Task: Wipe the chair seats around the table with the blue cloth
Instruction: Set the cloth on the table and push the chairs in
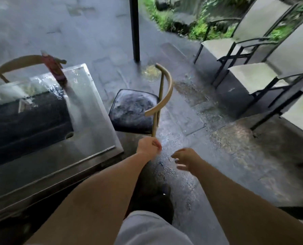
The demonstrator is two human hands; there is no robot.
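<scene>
**Hands free, cloth not in view**

Hands reach forward over wet floor (191, 124), toward the nearest chair (143, 106). Left hand (148, 146): fingers loosely curled, holding nothing visible. Right hand (186, 159): fingers spread and relaxed, holding nothing. Blue cloth: not seen anywhere in frame. Chair stands just beside the table (87, 138) corner; its dark seat (133, 110) looks wet, so probably the next to wipe. Second chair (20, 62) at the far side. Reddish bottle (54, 68) stands on the table edge; its label is blurred and nothing is readable.
</scene>
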